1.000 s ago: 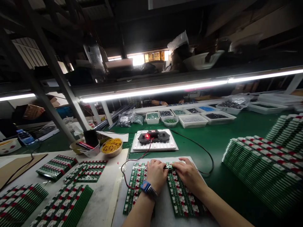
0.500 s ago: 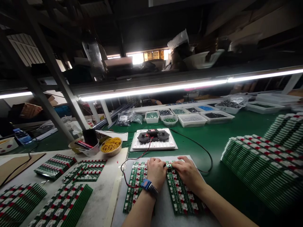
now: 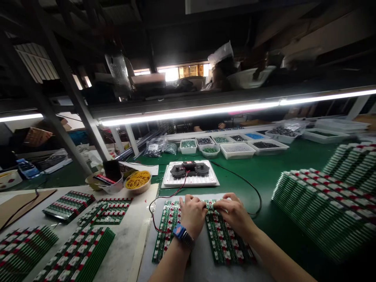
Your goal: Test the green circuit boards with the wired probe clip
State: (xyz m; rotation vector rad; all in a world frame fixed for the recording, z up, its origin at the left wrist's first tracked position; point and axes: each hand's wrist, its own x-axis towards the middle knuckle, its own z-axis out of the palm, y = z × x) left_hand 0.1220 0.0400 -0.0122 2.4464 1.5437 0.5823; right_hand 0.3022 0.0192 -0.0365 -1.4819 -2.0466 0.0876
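Both my hands are down on the boards right now. My left hand (image 3: 192,215) and right hand (image 3: 235,213) are curled in narrow, with the fingers closing around a tiny square component (image 3: 209,206) on top of the green circuit boards (image 3: 226,239). I can't tell which hand is actually gripping it, though. The boards sit in two long rows on a white sheet (image 3: 202,270), and there's a watch (image 3: 182,234) on my left wrist. Just past my hands, a black test fixture (image 3: 189,169) sits on a white base, with red-and-black wires (image 3: 160,219) looping down the left side of the boards. To my left, a white table (image 3: 126,250) holds more stacked board panels (image 3: 69,205) and a bowl of yellow rubber bands (image 3: 138,180). To my right are big stacks of boards (image 3: 323,203) on the green bench mat (image 3: 264,176) — and at the far edge there's a row of white trays of small parts (image 3: 236,150), with a co-worker's hand (image 3: 221,125) beyond them.
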